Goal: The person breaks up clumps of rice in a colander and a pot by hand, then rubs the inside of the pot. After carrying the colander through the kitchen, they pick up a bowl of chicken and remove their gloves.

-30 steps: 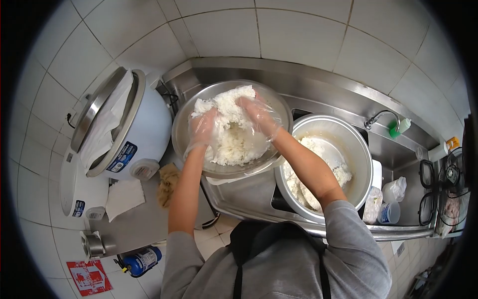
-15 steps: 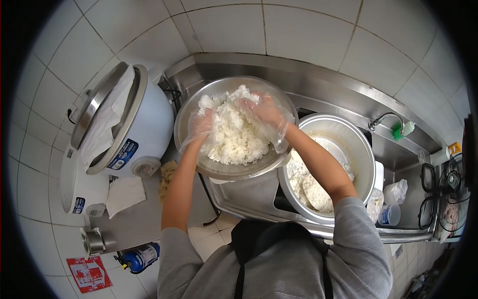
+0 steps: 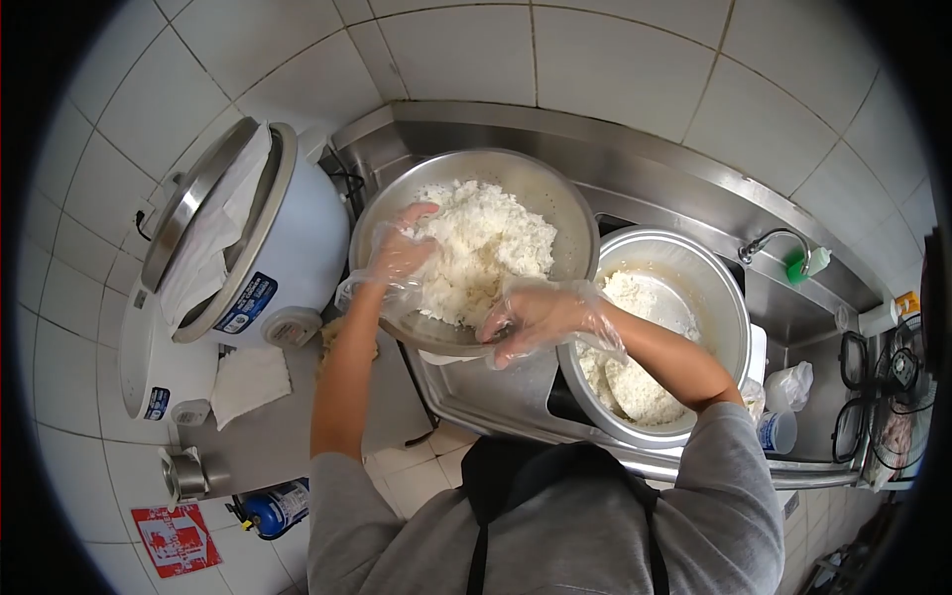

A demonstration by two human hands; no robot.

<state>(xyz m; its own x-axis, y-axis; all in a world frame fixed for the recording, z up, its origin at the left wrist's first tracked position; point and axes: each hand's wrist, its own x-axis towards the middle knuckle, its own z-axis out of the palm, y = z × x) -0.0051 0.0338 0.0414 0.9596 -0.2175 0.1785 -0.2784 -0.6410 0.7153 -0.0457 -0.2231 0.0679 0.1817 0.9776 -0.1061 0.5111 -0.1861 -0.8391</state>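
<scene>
A wide metal bowl (image 3: pixel 570 213) holds a heap of white cooked rice (image 3: pixel 491 233). My left hand (image 3: pixel 402 250), in a clear plastic glove, is inside the bowl at the left of the heap. Its fingers are apart and touch the rice. At the bowl's near right rim is my right hand (image 3: pixel 543 311), also gloved. Its fingers curl on the inner side and the thumb sits towards me, pinching the rim. Right of the bowl, a pale round pot (image 3: pixel 729 327) has more rice (image 3: pixel 640 389) in it, partly hidden beneath my right forearm.
A large rice cooker (image 3: pixel 312 233) stands on the left, its metal lid (image 3: pixel 203 198) tilted with a white cloth. Folded cloth (image 3: pixel 250 385) lies nearby. To the right are a sink tap (image 3: pixel 778 238), a green bottle (image 3: pixel 796 266) and a plastic cup (image 3: pixel 778 431).
Both hands have come off the top of the heap. The left hand slid to its left side; the right came down towards me to the near rim. The rice now lies lower and wider.
</scene>
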